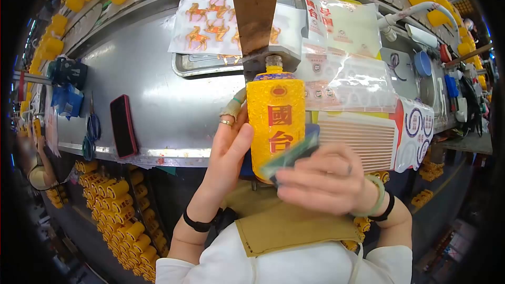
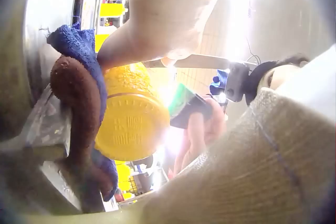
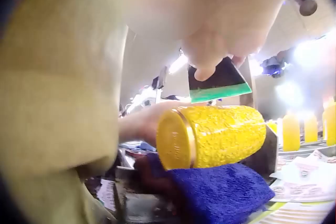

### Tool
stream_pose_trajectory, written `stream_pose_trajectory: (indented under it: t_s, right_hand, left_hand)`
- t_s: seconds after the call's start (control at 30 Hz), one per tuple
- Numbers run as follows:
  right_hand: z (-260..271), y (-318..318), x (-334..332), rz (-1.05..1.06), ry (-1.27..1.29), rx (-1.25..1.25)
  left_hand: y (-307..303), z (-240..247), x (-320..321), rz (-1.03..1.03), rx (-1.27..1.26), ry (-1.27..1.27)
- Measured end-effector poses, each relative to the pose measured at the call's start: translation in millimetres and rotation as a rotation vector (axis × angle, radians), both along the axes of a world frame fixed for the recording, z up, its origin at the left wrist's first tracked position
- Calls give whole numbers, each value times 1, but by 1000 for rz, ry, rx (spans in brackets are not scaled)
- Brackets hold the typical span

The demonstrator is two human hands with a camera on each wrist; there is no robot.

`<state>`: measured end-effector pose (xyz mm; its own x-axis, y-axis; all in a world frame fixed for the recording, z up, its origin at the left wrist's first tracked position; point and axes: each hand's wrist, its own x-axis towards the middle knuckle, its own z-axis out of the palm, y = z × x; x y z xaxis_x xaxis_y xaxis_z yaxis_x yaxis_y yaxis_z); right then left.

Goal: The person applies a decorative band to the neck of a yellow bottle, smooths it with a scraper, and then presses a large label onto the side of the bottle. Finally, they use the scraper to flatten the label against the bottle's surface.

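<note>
A yellow embossed bottle with red characters lies on its side, its clear glass neck pointing away from me. Beneath it is a blue cloth, draped over a support. My left hand holds the bottle's left side, thumb near the body and rings and finger wraps showing. Over the bottle's near end, my right hand grips a dark scraper with a green edge. In the right wrist view, that edge is just above the bottle's surface. The bottle's base faces me.
A metal tray with sheets of gold horse decals lies behind, under a brown upright post. Printed plastic packs cover the right side. At left are a phone and scissors. Yellow bottles are stacked below.
</note>
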<state>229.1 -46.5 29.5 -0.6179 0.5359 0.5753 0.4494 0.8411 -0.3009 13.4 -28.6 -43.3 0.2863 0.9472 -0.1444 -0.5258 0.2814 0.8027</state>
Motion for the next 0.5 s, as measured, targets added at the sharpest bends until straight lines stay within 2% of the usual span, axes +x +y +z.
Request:
stream_pose_trajectory:
  t_s: [0.07, 0.1, 0.17, 0.2, 0.3, 0.43, 0.5]
  right_hand:
    - [8, -6, 8, 95, 21, -206]
    - [1, -6, 7, 87, 25, -208]
    - [-19, -5, -2, -422, 504, -458]
    - [-18, 1, -8, -468, 736, -633]
    - [-36, 10, -13, -460, 891, -823]
    - [-52, 14, 0, -527, 727, -686]
    - [-52, 18, 13, -611, 494, -593]
  left_hand:
    - [0, 2, 0, -15, 13, 56]
    - [0, 5, 1, -34, 29, 110]
    - [-1, 12, 4, -37, 32, 124]
    - [-1, 14, 6, -29, 38, 136]
    - [-2, 13, 4, -47, 41, 168]
    - [-2, 13, 4, -44, 47, 191]
    - [-1, 13, 4, -45, 65, 189]
